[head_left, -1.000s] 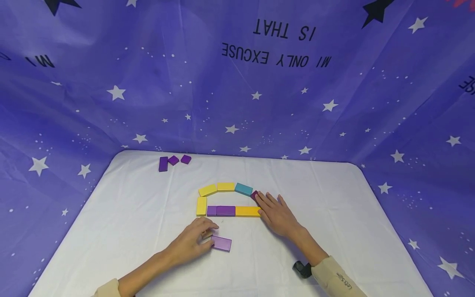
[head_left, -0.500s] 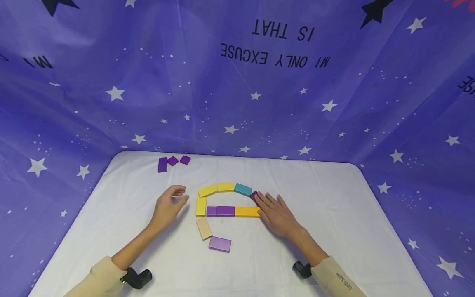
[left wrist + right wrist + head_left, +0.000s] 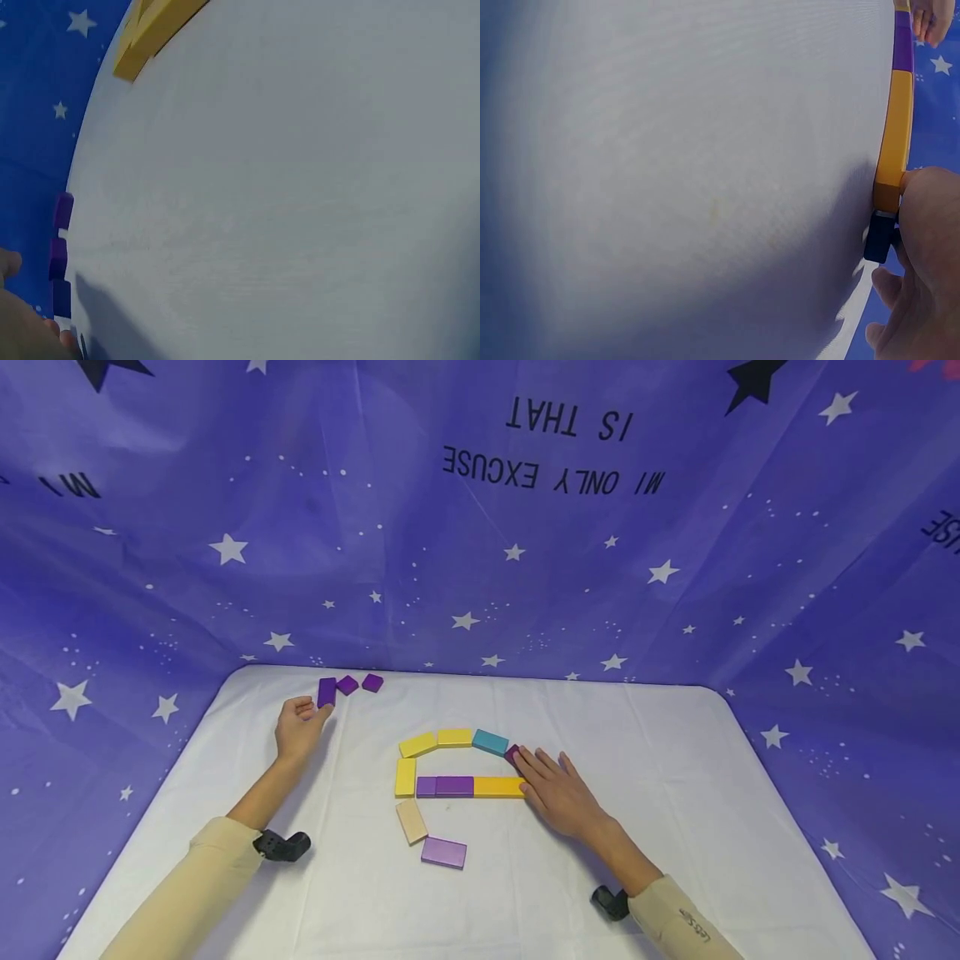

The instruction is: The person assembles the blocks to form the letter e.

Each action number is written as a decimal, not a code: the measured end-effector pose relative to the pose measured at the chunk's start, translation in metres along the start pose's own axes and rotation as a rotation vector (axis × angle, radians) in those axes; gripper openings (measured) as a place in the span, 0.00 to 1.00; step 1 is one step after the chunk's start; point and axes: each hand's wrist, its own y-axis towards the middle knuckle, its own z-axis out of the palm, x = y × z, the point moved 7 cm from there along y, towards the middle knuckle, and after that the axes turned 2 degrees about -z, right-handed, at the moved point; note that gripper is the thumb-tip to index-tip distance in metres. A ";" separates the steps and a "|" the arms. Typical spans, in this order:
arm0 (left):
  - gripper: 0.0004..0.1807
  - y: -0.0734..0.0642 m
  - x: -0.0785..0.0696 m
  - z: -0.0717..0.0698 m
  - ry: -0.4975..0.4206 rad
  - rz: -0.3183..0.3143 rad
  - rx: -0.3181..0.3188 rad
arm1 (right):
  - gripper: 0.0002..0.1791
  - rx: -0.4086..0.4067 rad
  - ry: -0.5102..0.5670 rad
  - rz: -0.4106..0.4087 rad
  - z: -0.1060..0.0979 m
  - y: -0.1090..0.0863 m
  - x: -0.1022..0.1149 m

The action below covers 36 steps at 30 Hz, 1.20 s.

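Note:
In the head view my left hand is at the far left of the table. Its thumb and fingers are spread just short of, or at, the near end of an upright-lying purple block; whether they touch it I cannot tell. My right hand lies with fingers extended over the right end of a block outline. Its fingertips cover part of a dark purple block, and the thumb is against an orange block. The right wrist view shows a dark block beside the orange one, partly behind that hand.
Two small purple blocks, a left one and a right one, lie near the back edge. Yellow blocks and a teal block form a curve. Below are a beige block and a lilac block.
My left hand has let go of the beige block, leaving it by the lilac one, and moved away to the back left by the purple blocks. The right hand stays put.

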 end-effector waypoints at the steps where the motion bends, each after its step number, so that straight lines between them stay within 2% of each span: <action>1: 0.30 0.004 0.001 0.000 -0.011 -0.013 -0.014 | 0.32 0.002 -0.001 0.001 0.000 0.000 0.000; 7: 0.30 0.024 0.008 -0.001 0.014 0.004 -0.102 | 0.32 0.011 0.002 0.008 0.002 0.000 -0.001; 14: 0.30 0.036 0.010 0.005 0.055 -0.011 -0.095 | 0.32 0.008 0.007 0.008 0.001 0.000 0.001; 20: 0.28 0.039 0.005 0.010 0.204 0.008 -0.093 | 0.32 0.001 0.009 0.008 0.001 0.000 0.000; 23: 0.27 0.040 0.005 0.012 0.247 0.020 -0.089 | 0.32 0.001 0.010 0.010 0.000 0.000 0.000; 32: 0.22 0.038 0.005 0.008 0.251 0.066 -0.100 | 0.32 -0.005 0.010 0.007 -0.001 -0.001 0.000; 36: 0.20 0.036 0.006 0.005 0.287 0.074 -0.104 | 0.32 -0.006 0.014 0.005 -0.002 -0.002 0.000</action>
